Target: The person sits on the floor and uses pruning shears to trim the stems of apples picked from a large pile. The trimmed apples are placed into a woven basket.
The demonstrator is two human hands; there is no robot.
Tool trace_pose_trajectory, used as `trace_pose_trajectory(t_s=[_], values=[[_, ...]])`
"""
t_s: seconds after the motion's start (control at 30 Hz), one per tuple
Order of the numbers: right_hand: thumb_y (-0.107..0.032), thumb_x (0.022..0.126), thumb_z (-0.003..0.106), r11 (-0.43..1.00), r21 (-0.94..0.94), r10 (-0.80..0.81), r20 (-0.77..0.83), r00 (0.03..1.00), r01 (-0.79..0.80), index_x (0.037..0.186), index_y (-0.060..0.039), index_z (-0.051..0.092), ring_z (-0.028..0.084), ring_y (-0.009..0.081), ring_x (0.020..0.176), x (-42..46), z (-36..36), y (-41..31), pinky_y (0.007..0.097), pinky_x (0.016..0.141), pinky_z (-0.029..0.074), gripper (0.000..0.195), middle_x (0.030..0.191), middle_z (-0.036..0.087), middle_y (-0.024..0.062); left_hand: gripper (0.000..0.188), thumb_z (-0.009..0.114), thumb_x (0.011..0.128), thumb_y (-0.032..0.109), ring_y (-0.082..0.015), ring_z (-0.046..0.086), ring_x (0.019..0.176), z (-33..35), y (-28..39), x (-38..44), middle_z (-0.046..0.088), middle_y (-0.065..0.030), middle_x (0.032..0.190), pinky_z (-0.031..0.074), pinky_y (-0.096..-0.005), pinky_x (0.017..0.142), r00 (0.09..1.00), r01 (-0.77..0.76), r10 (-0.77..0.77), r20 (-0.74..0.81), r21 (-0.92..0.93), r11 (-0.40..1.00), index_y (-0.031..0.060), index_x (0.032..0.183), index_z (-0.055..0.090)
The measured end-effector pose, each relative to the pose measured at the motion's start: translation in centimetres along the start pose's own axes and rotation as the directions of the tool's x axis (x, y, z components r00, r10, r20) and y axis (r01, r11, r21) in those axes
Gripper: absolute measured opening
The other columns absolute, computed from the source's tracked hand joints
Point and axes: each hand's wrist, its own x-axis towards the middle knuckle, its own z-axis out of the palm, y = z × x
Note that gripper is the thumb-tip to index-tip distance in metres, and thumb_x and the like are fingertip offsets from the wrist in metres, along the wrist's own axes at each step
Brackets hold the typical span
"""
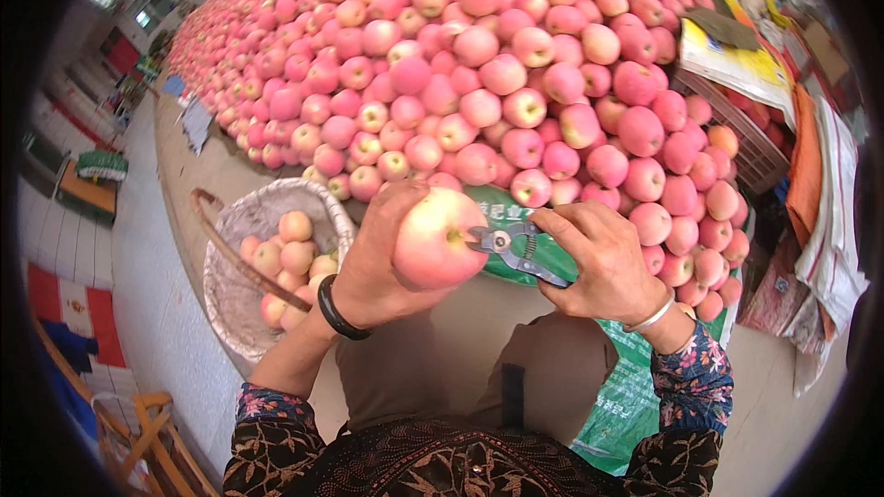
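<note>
A large pink-and-yellow apple point(436, 240) rests in the grasp of my left hand point(378, 269), its stem hollow turned to the right. My right hand point(599, 259) grips small spring-loaded fruit clippers point(514, 248) by the handles. The clipper tips are at the stem hollow of this apple; whether the blades touch the stem I cannot tell. Just beyond both hands rises a big heap of pink apples point(476, 103). Left of my left hand stands a lined basket point(238, 290) with a curved brown handle point(242, 255). Several paler apples point(297, 255) lie inside it.
Green printed plastic sheeting point(625, 386) lies under the heap's edge and beside my right knee. At the right are a plastic crate point(735, 131) holding apples and hanging white sacks point(825, 241). A wooden chair frame point(155, 435) stands at lower left.
</note>
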Motion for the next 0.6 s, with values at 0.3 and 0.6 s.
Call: trace_pose_trajectory(t_s=[0.3,0.6], values=[[-0.015,0.062,0.074,0.959,-0.285,-0.026,-0.086,0.996,0.001,0.112,-0.0041,0.058,0.057,0.0228,0.072,-6.9,-2.1,4.8,0.0343,0.062,0.047,0.054,0.083,0.054,0.0069,0.087,0.085,0.057,0.009,-0.0409,0.049,0.118,7.2,1.7,4.9,0.048,-0.0214,0.128,0.042,-0.0463,0.100,0.976,-0.129,0.105,0.190,0.118,0.985,-0.0003,0.132,0.043],[-0.015,0.069,0.070,0.863,-0.314,0.352,-0.191,0.916,-0.397,0.103,-0.0054,0.057,0.056,0.0215,0.066,-24.4,0.6,6.3,0.0350,0.054,0.045,0.038,0.074,0.052,0.0058,0.094,0.085,0.053,0.010,-0.0408,0.044,0.125,22.1,1.9,7.6,0.043,-0.0217,0.137,0.037,-0.0495,0.105,0.608,-0.490,0.359,0.708,-0.022,0.872,0.0016,0.135,0.040]])
